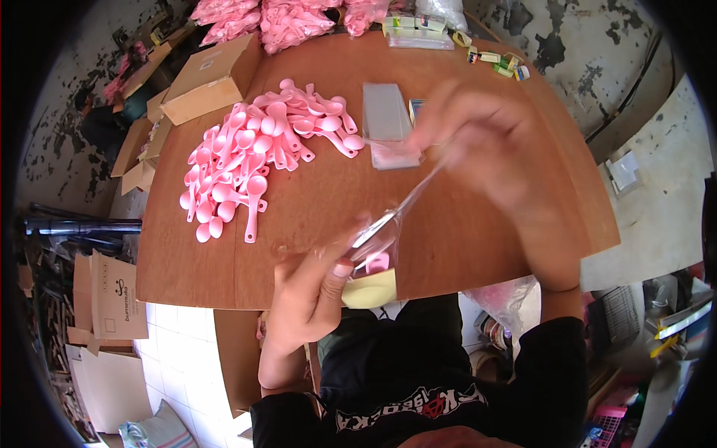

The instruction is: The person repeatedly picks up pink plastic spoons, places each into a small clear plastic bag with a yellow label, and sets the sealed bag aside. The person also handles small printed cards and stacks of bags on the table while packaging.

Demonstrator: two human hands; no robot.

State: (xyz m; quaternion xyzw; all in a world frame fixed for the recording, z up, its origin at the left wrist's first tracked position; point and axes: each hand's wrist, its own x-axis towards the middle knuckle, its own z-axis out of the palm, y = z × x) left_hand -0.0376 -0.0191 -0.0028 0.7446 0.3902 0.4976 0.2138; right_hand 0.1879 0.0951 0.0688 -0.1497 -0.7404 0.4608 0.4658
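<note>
Many pink spoons (pixel 254 145) lie heaped on the desk (pixel 463 246); the left fingers (pixel 336 285) grasp a clear bag (pixel 387 237) at the desk's near edge; the right fingers (pixel 452 119), blurred, pinch the bag's drawn-out end.

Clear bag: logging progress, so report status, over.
Left hand grips clear bag, pink piece showing through. Right hand, blurred, holds its stretched end. Pink spoons piled apart, not blocking.

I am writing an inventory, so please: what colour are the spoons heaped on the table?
The heaped spoons are light pink, best seen in the head view.
</note>
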